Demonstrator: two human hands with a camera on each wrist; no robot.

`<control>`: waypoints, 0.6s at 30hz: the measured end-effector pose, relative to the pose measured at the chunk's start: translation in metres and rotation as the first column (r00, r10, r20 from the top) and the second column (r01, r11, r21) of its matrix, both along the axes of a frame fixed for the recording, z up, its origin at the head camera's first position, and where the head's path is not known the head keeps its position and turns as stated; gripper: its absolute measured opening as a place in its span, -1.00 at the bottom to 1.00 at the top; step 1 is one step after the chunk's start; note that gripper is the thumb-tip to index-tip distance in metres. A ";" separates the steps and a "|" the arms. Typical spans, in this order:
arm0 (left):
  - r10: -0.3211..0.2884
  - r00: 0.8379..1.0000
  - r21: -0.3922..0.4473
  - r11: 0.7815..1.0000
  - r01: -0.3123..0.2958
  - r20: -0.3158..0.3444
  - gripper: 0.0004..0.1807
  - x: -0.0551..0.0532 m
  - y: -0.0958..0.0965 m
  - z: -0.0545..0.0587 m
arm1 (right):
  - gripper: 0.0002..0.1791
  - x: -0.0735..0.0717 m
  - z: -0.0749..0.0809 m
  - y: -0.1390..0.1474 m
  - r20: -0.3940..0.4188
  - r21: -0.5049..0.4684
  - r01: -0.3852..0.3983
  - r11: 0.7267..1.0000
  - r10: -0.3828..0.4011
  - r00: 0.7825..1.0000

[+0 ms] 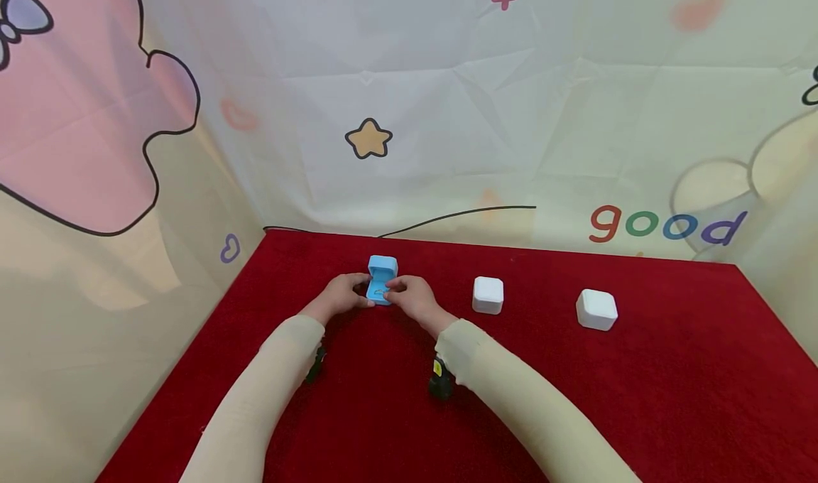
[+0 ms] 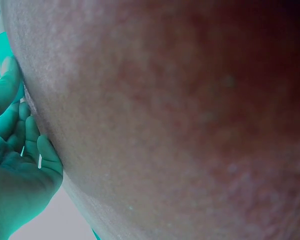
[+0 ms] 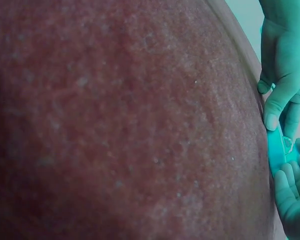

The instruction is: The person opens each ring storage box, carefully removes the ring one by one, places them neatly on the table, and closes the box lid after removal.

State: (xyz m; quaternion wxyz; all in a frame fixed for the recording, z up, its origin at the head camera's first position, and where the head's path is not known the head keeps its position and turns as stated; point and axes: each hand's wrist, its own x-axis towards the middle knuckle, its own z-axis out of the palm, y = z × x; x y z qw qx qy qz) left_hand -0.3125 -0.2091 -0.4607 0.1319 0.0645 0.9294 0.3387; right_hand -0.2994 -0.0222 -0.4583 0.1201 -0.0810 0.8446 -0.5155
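A small light-blue ring box (image 1: 383, 264) stands on the red cloth with its lid raised. In its cushion sits a thin ring (image 1: 378, 292). My left hand (image 1: 341, 295) grips the box at its left side, thumb at the front corner. The right wrist view also shows this thumb (image 3: 272, 121) on the box edge. My right hand (image 1: 417, 300) reaches in from the right, thumb and forefinger pinching at the ring's right side. Its curled fingers (image 3: 288, 187) lie by the box in the right wrist view. The hand partly hides the box's right edge.
Two closed white boxes stand to the right, one nearer (image 1: 488, 295) and one farther (image 1: 597, 309). Red cloth (image 1: 383, 412) covers the table. A printed curtain (image 1: 434, 177) hangs behind and at the sides.
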 end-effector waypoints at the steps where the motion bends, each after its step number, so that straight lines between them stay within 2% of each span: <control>1: 0.002 1.000 0.001 1.000 -0.002 0.001 -0.32 0.000 0.000 0.000 | -0.68 -0.001 -0.001 0.000 -0.008 0.011 -0.002 1.000 0.002 1.000; 9: -0.001 1.000 -0.013 1.000 0.001 -0.009 -0.33 0.000 -0.001 -0.002 | -0.72 -0.002 -0.002 -0.003 -0.065 0.076 -0.029 0.997 0.033 0.997; 18: -0.001 1.000 0.001 1.000 0.001 -0.014 -0.33 0.001 -0.001 0.001 | -0.80 -0.004 -0.003 -0.005 -0.142 0.107 -0.016 0.994 0.031 0.989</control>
